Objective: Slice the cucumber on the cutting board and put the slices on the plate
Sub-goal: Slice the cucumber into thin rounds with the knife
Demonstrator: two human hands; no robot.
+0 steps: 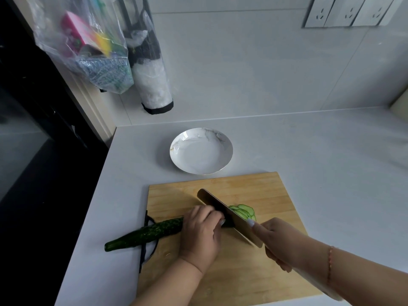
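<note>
The left hand [202, 235] and broad steel knife blade [229, 217] hide the dark green cucumber's [145, 234] cut end; the right hand [276, 244] hides the knife's handle.

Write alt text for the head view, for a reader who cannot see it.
A person slices a cucumber on a wooden cutting board: the left hand holds it down while the right hand works a knife. Thin slices lie beside the blade; a white plate behind the board holds none.

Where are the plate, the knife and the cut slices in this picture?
plate [199, 171]: head view, near rim.
knife [223, 212]: head view, flat of the blade.
cut slices [244, 210]: head view, top of the pile.
</note>
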